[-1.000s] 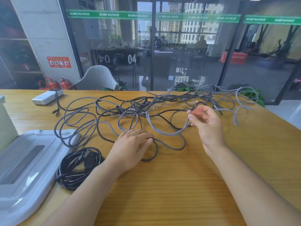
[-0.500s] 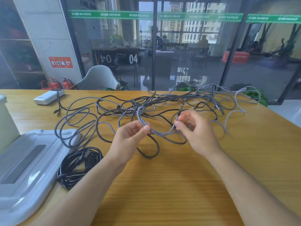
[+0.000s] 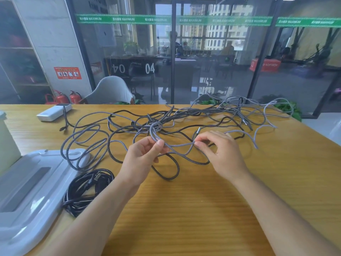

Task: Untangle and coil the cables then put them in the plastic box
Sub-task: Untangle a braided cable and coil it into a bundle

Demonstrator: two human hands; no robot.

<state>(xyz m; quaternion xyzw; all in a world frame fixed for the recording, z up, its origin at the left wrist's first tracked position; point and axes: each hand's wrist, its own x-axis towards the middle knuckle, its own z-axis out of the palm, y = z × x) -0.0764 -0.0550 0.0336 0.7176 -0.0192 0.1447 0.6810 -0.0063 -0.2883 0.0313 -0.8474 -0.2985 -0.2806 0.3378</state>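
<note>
A tangle of grey and black braided cables [image 3: 184, 117] sprawls across the wooden table [image 3: 184, 209]. My left hand [image 3: 144, 156] pinches a grey braided cable [image 3: 181, 145] just below a small loop in the knot. My right hand [image 3: 223, 154] pinches the same cable near its metal plug end [image 3: 198, 130], which points up. A short stretch of the cable spans between both hands. A coiled black cable [image 3: 86, 189] lies on the table at the left, beside the plastic box lid [image 3: 33, 191].
The plastic box wall [image 3: 7, 141] shows at the far left edge. A white power bank [image 3: 54, 112] with a short cable lies at the back left. A glass wall and a grey chair [image 3: 110, 91] stand behind the table.
My left hand lifted off the table and took hold of the grey cable. My right hand brought the plug end in toward the left hand.
</note>
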